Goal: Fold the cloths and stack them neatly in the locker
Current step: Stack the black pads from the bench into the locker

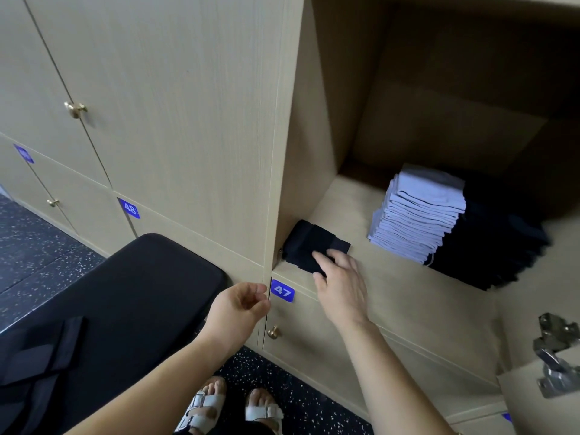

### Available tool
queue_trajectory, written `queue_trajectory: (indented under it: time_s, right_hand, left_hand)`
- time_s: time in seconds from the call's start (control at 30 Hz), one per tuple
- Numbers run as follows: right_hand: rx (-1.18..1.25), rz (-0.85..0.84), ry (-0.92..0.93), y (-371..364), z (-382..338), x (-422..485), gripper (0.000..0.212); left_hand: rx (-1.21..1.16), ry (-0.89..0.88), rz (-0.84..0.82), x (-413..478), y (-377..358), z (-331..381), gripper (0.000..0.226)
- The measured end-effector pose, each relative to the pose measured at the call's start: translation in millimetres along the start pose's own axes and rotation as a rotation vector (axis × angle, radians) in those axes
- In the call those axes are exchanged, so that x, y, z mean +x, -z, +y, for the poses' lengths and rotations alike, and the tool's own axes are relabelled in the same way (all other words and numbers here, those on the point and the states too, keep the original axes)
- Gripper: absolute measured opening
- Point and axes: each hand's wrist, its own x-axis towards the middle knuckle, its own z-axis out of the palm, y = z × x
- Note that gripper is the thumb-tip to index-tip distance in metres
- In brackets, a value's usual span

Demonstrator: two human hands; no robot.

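Two labels read clearly, 48 (129,208) and 47 (282,291). Right hand (342,284) lays flat fingers (320,257) on a dark cloth (309,243) at the front-left corner of the locker (408,277); left hand (238,306) hangs loosely curled, empty, beside 47.

Blue label 47 (282,291) stands on the door (317,350) below the open locker (317,127) in front of me. Blue label 48 (129,208) stands on the next door left (100,227). A 3rd blue label (24,153), far left, is too blurred to read.
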Motion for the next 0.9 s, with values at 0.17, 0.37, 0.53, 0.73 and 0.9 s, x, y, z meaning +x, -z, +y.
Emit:
queue_trajectory:
  time_s: [0.17, 0.37, 0.53, 0.73, 0.9]
  right_hand:
    - [0.023, -0.029, -0.017, 9.9, -6.5, 0.4, 0.047]
    - [0.031, -0.007, 0.008, 34.0, -49.4, -23.2, 0.042]
    - [0.008, -0.080, 0.134, 43.1, -118.2, -62.3, 0.045]
    - [0.037, -0.170, 0.326, 31.9, -211.5, -117.5, 0.044]
    - [0.022, -0.270, 0.409, 6.4, -274.1, -157.7, 0.044]
  left_hand:
    - [0.034, -0.015, 0.021, -9.1, 12.0, 0.1, 0.010]
    - [0.102, -0.077, 0.080, -37.3, 53.6, 12.6, 0.015]
    - [0.221, -0.128, 0.142, -81.7, 113.3, 6.8, 0.024]
    - [0.268, -0.099, 0.236, -145.0, 201.9, -19.4, 0.023]
    - [0.287, -0.058, 0.325, -190.2, 272.5, -50.6, 0.023]
